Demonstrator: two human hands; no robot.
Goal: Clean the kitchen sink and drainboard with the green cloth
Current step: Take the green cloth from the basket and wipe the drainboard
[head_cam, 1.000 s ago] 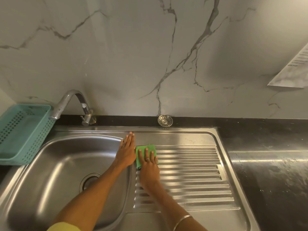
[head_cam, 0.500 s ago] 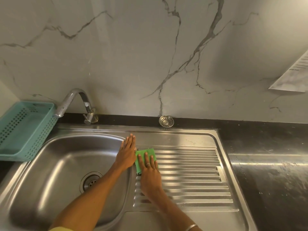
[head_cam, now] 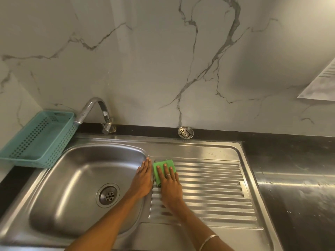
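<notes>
Setting: steel sink unit let into a dark countertop [head_cam: 297,196], seen from above, with a veined marble wall behind.
Bangle: thin metal band [head_cam: 208,242] on the right forearm, at the unit's near edge.
Right hand: right hand [head_cam: 170,185] lies palm down with fingers spread, flattening the green cloth [head_cam: 163,169] against the drainboard [head_cam: 208,187]; a ring sits on one finger. It presses rather than grips.
Left hand: left hand [head_cam: 143,180] is flat and open, fingers together, resting on the steel strip between the basin and the drainboard, holding nothing, just beside the cloth's left edge.
Cloth: folded, at the far left corner of the ribbed drainboard, its far half showing past the fingertips.
Basin: sink bowl [head_cam: 72,187] fills the left part of the unit, its drain [head_cam: 108,196] right of its middle.
Basket: teal perforated basket [head_cam: 38,140] stands at the far left corner of the unit, partly over its rim.
Tap: curved tap [head_cam: 94,113] rises from the back edge behind the basin, spout turned toward the basket.
Strainer: loose metal strainer [head_cam: 185,132] leans at the back edge, behind the drainboard.
Paper: printed sheet [head_cam: 322,82] on the wall, far right.
</notes>
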